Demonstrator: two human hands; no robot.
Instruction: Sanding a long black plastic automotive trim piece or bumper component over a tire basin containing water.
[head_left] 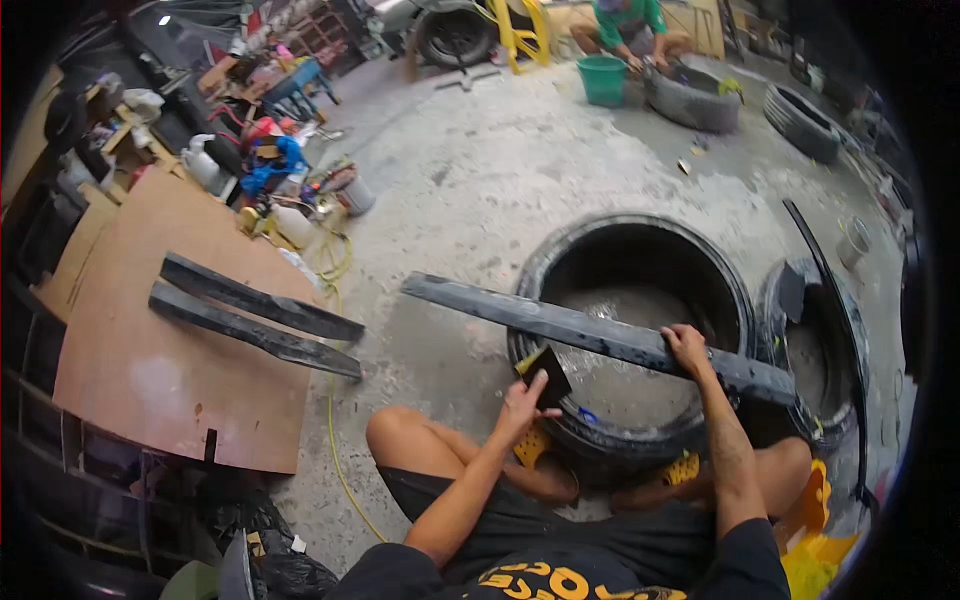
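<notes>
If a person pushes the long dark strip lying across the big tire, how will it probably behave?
The long dark strip is probably stiff: it spans the big tire without visible sag. It may be slippery, as its surface has a wet-looking sheen. Pressing its left end could tip it, since that end juts past the rim.

Under the right fingers (676, 345), the bar (590, 332) hides part of the tyre (640, 440); far beyond them, the top edge crops a person (630, 22)

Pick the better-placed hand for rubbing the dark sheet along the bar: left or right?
Left, probably: the left hand holds the dark sheet near the bar, while the right hand is on the bar and could steady it.
</notes>
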